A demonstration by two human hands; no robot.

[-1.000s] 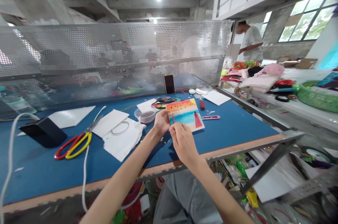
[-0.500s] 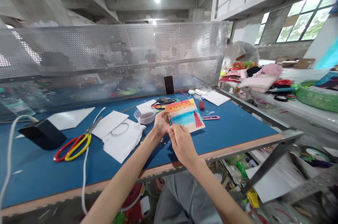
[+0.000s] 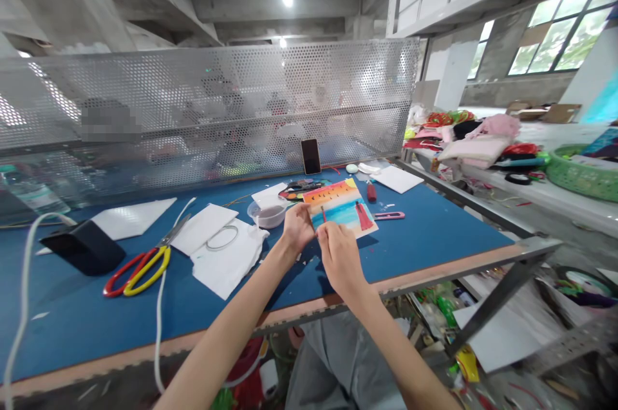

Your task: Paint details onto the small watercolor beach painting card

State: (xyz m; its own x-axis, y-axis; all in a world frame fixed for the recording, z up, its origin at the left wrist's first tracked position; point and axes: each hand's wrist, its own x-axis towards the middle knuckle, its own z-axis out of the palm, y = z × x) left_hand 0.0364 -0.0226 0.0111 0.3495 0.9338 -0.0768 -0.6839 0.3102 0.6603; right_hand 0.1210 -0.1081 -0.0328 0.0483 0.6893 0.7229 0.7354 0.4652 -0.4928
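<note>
The right hand's fingers (image 3: 333,244) are drawn together in a narrow pinch on a thin red sliver (image 3: 323,214), whose tip sits at the lower left of the painted beach card (image 3: 338,207). The left hand's fingers (image 3: 300,217) curl at the card's left edge, though whether they grip it is hard to tell. The card lies on the blue counter (image 3: 434,236) at about one o'clock from the hands. The work in hand looks like placing this small red detail, so the next move calls for a steady, exact touch. Around them, a plastic bowl (image 3: 268,215) sits at eleven o'clock, a paint palette (image 3: 300,190) at twelve, a pink craft knife (image 3: 389,216) at three, and red-and-yellow-handled scissors (image 3: 145,265) at nine.
</note>
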